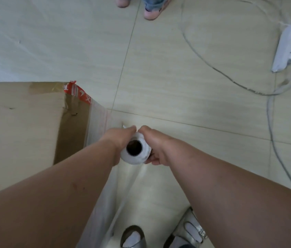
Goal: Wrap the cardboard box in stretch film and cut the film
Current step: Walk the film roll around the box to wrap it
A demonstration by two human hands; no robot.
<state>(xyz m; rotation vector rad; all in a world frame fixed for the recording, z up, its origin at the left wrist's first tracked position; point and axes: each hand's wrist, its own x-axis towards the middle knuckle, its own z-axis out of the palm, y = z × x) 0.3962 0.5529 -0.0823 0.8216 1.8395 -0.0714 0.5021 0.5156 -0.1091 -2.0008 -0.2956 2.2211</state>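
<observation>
Both hands are gripping the stretch film roll (134,149), seen end-on with its dark core facing up: the left hand (118,138) is wrapping its fingers around the roll's nine o'clock side, the right hand (156,145) clasping the three o'clock side. The cardboard box (25,126) is standing on the tiled floor (177,68) at nine o'clock of the roll. Clear film (123,190) is trailing toward six o'clock.

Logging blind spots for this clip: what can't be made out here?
- Cardboard box: cut off by the left edge; its print is only partly readable.
- Film roll: only its end shows; both hands cover the sides.
- Left hand, right hand: fingers mostly hidden behind the roll.
</observation>
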